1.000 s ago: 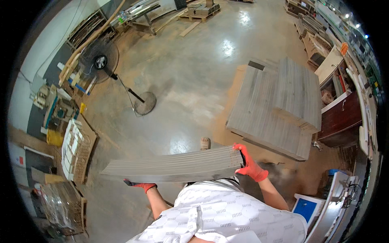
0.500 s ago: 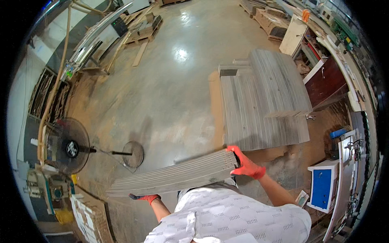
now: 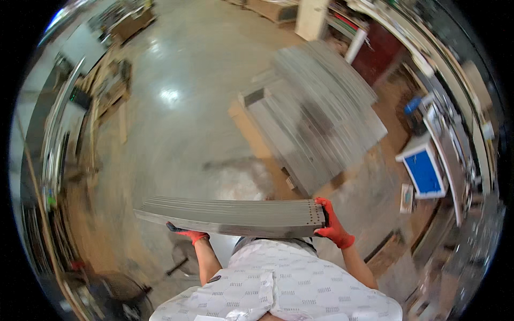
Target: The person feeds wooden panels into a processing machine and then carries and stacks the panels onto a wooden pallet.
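Observation:
A bundle of long grey boards (image 3: 235, 214) lies crosswise in front of my body, with small dark holes near its right end. My right hand (image 3: 334, 227), in a red glove, wraps round that right end. In a red glove with dark fingertips, my left hand (image 3: 187, 232) supports the bundle from its near side and underneath, toward its left part. Some of the left fingers are hidden by the boards. Beyond my right hand, a large pile of similar grey boards (image 3: 300, 128) rests on the floor, a higher layer stacked on its far side.
A blue-fronted white cabinet (image 3: 425, 170) stands to the right. A standing fan (image 3: 120, 291), blurred, is at the lower left. Farther left, wooden pallets (image 3: 112, 88) hold material. Brown sheet material (image 3: 254, 142) edges the board pile. A dark red panel (image 3: 377, 53) stands at the far right.
My view has turned to the right, so the board pile appears farther left and slanted. The held bundle, tilted before, is nearly level across my front. Both hands keep their hold.

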### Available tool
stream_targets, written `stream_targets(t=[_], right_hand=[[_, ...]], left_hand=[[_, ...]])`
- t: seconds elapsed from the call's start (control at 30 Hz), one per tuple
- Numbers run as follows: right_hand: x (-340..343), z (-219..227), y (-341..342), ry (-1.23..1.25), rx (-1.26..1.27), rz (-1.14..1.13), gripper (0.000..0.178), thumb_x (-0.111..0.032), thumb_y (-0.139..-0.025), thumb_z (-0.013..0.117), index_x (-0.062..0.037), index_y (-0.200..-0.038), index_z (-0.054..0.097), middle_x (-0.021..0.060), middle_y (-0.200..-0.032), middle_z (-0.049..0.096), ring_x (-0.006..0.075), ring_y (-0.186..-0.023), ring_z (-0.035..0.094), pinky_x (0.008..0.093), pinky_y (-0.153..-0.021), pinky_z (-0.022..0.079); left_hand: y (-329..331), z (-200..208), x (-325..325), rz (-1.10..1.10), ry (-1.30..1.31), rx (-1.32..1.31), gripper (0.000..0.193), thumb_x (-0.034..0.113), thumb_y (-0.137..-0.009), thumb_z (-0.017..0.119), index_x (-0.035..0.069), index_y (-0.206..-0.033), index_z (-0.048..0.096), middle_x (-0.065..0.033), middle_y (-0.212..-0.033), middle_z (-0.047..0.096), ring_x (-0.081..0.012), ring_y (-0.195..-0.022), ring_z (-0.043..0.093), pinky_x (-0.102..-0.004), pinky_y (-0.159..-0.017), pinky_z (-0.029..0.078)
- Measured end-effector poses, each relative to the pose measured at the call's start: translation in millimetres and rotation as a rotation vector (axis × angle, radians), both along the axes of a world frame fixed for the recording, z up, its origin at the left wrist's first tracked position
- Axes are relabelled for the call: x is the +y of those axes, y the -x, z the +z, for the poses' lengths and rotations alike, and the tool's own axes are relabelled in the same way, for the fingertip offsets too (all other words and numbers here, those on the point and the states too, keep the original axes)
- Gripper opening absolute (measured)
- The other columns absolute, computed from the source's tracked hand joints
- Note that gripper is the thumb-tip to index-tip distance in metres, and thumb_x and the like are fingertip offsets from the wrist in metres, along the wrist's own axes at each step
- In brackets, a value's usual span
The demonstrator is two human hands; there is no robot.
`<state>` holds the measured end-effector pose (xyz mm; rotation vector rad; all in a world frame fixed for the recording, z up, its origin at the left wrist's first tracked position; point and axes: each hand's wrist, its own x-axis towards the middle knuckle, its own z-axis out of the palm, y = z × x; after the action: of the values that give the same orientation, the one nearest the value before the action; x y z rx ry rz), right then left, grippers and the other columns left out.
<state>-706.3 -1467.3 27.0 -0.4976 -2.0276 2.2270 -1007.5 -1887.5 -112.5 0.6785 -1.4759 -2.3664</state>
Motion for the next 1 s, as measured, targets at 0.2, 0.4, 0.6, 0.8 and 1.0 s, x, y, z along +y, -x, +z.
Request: stream_targets(t=[0.2, 0.4, 0.6, 0.8, 1.0], right_hand=[[-21.6, -28.8, 39.1, 0.094, 0.012, -0.301, 0.106, -0.029, -0.073, 0.096, -0.012, -0.159, 0.036, 0.0045, -0.16, 0.038, 0.0209, -0.154, 0.032, 0.0378, -0.128, 0.024], [-23.9, -28.7, 87.0, 0.178, 0.005, -0.526, 0.112, -0.038, -0.07, 0.095, -0.0094, -0.161, 0.037, 0.0049, -0.158, 0.041, 0.0221, -0.152, 0.036, 0.0389, -0.126, 0.029], [-27.3, -43.2, 129.0, 0.131, -0.022, -0.743, 0.11, -0.041, -0.071, 0.091, -0.0061, -0.162, 0.038, 0.0089, -0.158, 0.045, 0.0275, -0.154, 0.037, 0.0409, -0.129, 0.025], [-1.3, -96.9, 179.8, 0.146, -0.115, -0.937, 0.108, -0.041, -0.075, 0.088, -0.006, -0.164, 0.037, 0.0115, -0.163, 0.042, 0.0291, -0.157, 0.034, 0.0437, -0.13, 0.021], [72.3, -181.7, 278.7, 0.298, -0.114, -1.084, 0.099, -0.029, -0.076, 0.085, -0.0128, -0.162, 0.038, 0.0066, -0.159, 0.043, 0.027, -0.153, 0.035, 0.0426, -0.128, 0.023]], left_hand=[[138.7, 21.0, 68.3, -0.415, -0.387, -0.014, 0.085, 0.076, -0.101, 0.044, 0.019, -0.165, 0.043, -0.0034, -0.167, 0.043, -0.0291, -0.148, 0.045, -0.052, -0.123, 0.038], [259.2, 15.9, 158.9, -0.538, -0.258, -0.079, 0.099, 0.086, -0.093, 0.049, 0.017, -0.163, 0.048, -0.0058, -0.168, 0.045, -0.0308, -0.151, 0.044, -0.0482, -0.126, 0.035], [350.7, 18.7, 301.0, -0.651, -0.415, -0.246, 0.085, 0.076, -0.092, 0.06, 0.011, -0.147, 0.064, -0.0078, -0.143, 0.067, -0.031, -0.128, 0.063, -0.0458, -0.114, 0.049], [421.0, -50.7, 464.1, -0.823, -0.498, -0.301, 0.077, 0.067, -0.092, 0.066, 0.008, -0.14, 0.067, -0.0118, -0.13, 0.073, -0.0326, -0.115, 0.069, -0.0447, -0.104, 0.056], [491.3, -144.6, 625.9, -1.006, -0.478, -0.373, 0.075, 0.063, -0.091, 0.069, 0.01, -0.143, 0.064, -0.0116, -0.129, 0.072, -0.0316, -0.113, 0.069, -0.0465, -0.103, 0.056]])
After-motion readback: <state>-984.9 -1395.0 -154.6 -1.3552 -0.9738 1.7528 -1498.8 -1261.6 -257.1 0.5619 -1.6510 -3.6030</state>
